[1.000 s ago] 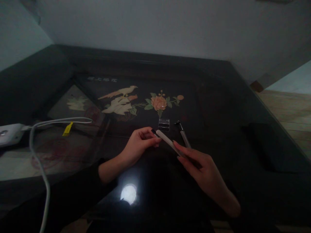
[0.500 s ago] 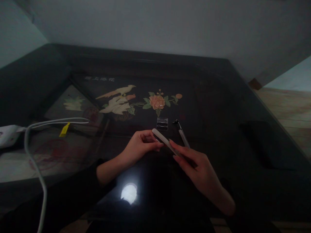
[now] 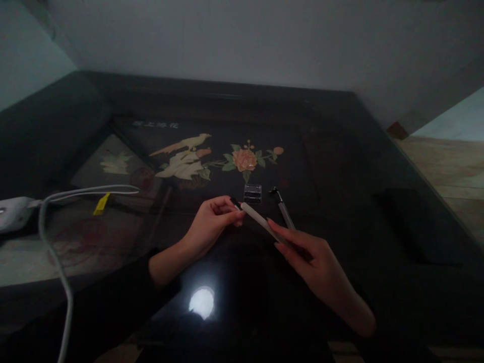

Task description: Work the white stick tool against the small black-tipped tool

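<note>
My left hand [image 3: 212,219] is closed in a pinch on a small dark piece with a pale edge [image 3: 235,202]; its exact kind is not clear. Between the thumb and fingers of my right hand [image 3: 312,257] is a slim pale stick with a rounded end [image 3: 260,219], tilted up to the left. The stick's tip lies close to the dark piece; whether they touch I cannot tell. Just beyond my hands sits a small clear case with dark strips inside [image 3: 252,193]. To its right lies a thin dark and silver tool with a small angled head [image 3: 285,212], partly covered by my right hand.
The glossy black table [image 3: 333,151] carries an inlaid bird and flower picture [image 3: 244,159]. At left are a white plug-like block [image 3: 15,214], a white cable [image 3: 56,257] and a yellow tag [image 3: 101,204]. A pale wall [image 3: 227,40] stands behind.
The stick in my right hand has shifted slightly right, away from my left fingers. My left hand has drawn a little left, and the dark piece in it now shows.
</note>
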Motion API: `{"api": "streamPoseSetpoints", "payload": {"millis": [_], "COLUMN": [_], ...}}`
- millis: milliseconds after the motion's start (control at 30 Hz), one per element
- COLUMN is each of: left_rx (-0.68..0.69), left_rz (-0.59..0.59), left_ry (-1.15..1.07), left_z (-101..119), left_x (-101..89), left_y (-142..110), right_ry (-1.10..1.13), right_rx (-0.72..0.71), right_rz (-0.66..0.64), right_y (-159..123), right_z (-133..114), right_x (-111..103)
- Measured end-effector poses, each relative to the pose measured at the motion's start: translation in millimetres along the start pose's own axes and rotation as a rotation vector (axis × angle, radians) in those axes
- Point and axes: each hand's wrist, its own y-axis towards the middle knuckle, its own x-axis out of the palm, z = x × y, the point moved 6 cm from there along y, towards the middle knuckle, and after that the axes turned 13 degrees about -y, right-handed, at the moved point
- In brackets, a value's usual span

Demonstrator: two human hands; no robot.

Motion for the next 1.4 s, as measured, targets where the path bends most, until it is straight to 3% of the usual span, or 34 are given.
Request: {"api": "streamPoseSetpoints", "payload": {"millis": [333,467,600,733,900,1067,1400], "left_rx": [-0.127,-0.114,-0.066,-0.039,-0.008,0.029,0.019], "left_rz": [-0.164,-0.194,-0.18,-0.184,-0.184,-0.18,-0.166], "left_ry": [0.118,0.105,0.114,0.135,0.149,0.185,0.227], "left_z": [-12.3,-12.6,-9.0,-7.4,-5.5,-1.8,-0.3], "left_x": [9.5,11.0,7.9,6.9,8.5,10.3,12.1], "left_y": [-5.5,-5.9,-4.2,-3.8,-5.0,-5.7,-7.4], "right_ry": [0.102,0.237,0.334,0.204,-0.17,-0.301,-0.486], "right_rx": [0.03,0.193,0.346,0.338,0.259,0.25,0.12], "right_rz": [-0.017,-0.038,0.096,0.275,0.192,0.224,0.272], "right_y": [0.5,0.0,2.3,13.3,50.9,75.2,66.2], "right_z": [-3.0,4.9,21.7,40.9,58.2,72.4,66.9], "right_x": [7.0,4.7,-10.1,-34.1,-46.0,-38.9,-25.6]}}
